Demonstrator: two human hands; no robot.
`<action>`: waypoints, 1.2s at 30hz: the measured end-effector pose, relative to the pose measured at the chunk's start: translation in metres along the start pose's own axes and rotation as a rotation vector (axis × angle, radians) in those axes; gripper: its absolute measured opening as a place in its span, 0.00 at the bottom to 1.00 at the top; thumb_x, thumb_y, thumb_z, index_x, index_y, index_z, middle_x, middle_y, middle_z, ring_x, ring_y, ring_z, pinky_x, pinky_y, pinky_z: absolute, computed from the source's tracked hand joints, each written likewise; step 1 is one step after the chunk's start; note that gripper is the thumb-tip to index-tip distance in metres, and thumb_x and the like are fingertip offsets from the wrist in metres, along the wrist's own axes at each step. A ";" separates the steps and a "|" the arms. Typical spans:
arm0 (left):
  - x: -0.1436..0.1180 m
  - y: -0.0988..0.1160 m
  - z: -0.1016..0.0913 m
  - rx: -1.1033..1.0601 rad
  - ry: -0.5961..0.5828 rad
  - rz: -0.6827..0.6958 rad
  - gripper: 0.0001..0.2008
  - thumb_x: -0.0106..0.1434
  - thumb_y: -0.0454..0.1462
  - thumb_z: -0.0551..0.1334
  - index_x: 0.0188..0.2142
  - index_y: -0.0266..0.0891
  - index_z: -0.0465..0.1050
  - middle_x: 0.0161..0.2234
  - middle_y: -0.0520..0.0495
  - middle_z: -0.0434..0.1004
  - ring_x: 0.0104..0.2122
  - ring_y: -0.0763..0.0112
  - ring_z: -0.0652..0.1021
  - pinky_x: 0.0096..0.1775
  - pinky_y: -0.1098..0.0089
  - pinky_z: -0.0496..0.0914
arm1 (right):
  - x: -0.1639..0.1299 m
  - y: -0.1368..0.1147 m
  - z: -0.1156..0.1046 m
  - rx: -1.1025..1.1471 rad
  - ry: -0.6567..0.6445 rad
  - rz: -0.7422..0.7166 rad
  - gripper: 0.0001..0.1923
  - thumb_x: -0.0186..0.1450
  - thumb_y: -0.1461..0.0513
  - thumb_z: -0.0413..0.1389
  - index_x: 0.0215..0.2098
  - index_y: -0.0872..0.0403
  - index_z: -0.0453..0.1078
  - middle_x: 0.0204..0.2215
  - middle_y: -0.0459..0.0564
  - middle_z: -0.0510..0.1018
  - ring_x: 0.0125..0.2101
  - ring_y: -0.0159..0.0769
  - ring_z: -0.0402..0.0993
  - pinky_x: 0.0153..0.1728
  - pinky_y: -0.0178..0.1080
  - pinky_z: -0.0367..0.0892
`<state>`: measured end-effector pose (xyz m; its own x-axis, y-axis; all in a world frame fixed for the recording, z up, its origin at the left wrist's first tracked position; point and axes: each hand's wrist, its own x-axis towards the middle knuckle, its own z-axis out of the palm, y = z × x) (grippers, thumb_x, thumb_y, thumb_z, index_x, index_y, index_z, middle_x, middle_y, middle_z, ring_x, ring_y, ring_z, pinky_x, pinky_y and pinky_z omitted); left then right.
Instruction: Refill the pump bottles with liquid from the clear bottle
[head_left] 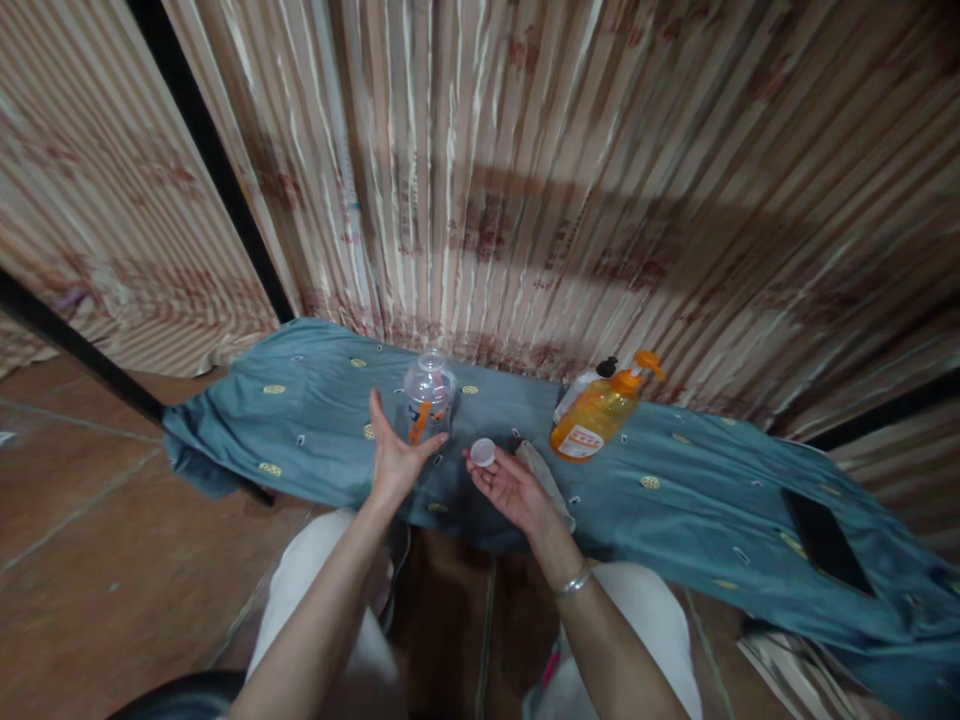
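Could not read the print on the clear bottle (pixel 428 398); its lower part sat hidden behind the left hand (pixel 395 455). Could not make out the label on the orange pump bottle (pixel 595 420), nor much of the white bottle (pixel 581 390) tucked behind it. Lost the far right end of the cloth-covered counter (pixel 697 500) at the frame edge. Saw the curtain (pixel 600 180) only as smeared stripes. Glimpsed the grey item (pixel 541 475) partly, under the right hand (pixel 510 485).
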<state>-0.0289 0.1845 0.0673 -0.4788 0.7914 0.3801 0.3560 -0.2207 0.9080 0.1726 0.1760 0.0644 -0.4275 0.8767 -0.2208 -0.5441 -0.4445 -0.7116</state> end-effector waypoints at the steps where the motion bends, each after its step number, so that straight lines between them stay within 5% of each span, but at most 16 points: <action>1: 0.009 0.000 0.006 -0.003 -0.018 0.017 0.69 0.39 0.44 0.80 0.71 0.42 0.38 0.73 0.31 0.41 0.72 0.47 0.48 0.70 0.50 0.47 | 0.002 -0.006 0.001 -0.010 0.007 -0.024 0.10 0.62 0.57 0.62 0.40 0.53 0.77 0.43 0.53 0.83 0.43 0.38 0.79 0.47 0.43 0.75; 5: 0.030 -0.002 0.029 -0.050 -0.032 0.024 0.68 0.39 0.40 0.79 0.71 0.41 0.37 0.72 0.30 0.44 0.72 0.48 0.51 0.69 0.52 0.50 | 0.012 -0.026 0.013 -0.086 0.018 -0.090 0.11 0.62 0.56 0.60 0.40 0.52 0.77 0.41 0.53 0.83 0.43 0.39 0.79 0.46 0.44 0.76; 10: 0.035 -0.004 0.041 -0.058 -0.038 -0.038 0.62 0.43 0.38 0.77 0.70 0.42 0.42 0.68 0.33 0.59 0.66 0.48 0.66 0.64 0.53 0.64 | 0.023 -0.052 0.038 -0.246 0.013 -0.160 0.16 0.60 0.52 0.63 0.39 0.54 0.77 0.36 0.53 0.84 0.35 0.36 0.80 0.38 0.39 0.76; 19: 0.027 0.000 0.049 -0.029 -0.153 0.126 0.48 0.47 0.38 0.74 0.65 0.41 0.55 0.62 0.37 0.66 0.63 0.51 0.69 0.63 0.54 0.65 | 0.033 -0.125 0.072 -0.696 0.015 -0.505 0.20 0.49 0.59 0.69 0.41 0.51 0.77 0.37 0.44 0.82 0.39 0.33 0.77 0.47 0.40 0.71; 28: 0.019 0.003 0.062 0.180 -0.196 0.286 0.45 0.49 0.38 0.71 0.65 0.40 0.55 0.58 0.36 0.70 0.59 0.48 0.71 0.61 0.47 0.63 | 0.012 -0.146 0.075 -1.287 -0.035 -0.599 0.19 0.54 0.67 0.63 0.45 0.50 0.78 0.44 0.47 0.82 0.46 0.38 0.76 0.57 0.48 0.64; 33: 0.012 0.009 0.067 0.319 -0.199 0.322 0.42 0.50 0.36 0.69 0.64 0.42 0.57 0.60 0.37 0.69 0.59 0.46 0.70 0.64 0.43 0.57 | 0.003 -0.152 0.069 -1.766 -0.157 -0.746 0.19 0.63 0.67 0.57 0.52 0.54 0.73 0.51 0.54 0.79 0.52 0.39 0.75 0.55 0.45 0.68; 36: 0.009 0.011 0.068 0.355 -0.220 0.337 0.41 0.52 0.36 0.67 0.65 0.43 0.57 0.60 0.37 0.70 0.60 0.46 0.70 0.64 0.42 0.56 | 0.000 -0.153 0.064 -1.870 -0.198 -0.765 0.19 0.64 0.68 0.57 0.53 0.54 0.72 0.51 0.54 0.79 0.52 0.40 0.76 0.54 0.44 0.69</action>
<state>0.0249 0.2281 0.0688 -0.1254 0.8192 0.5596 0.7285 -0.3069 0.6125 0.2101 0.2320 0.2163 -0.6454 0.6694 0.3679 0.5921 0.7427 -0.3128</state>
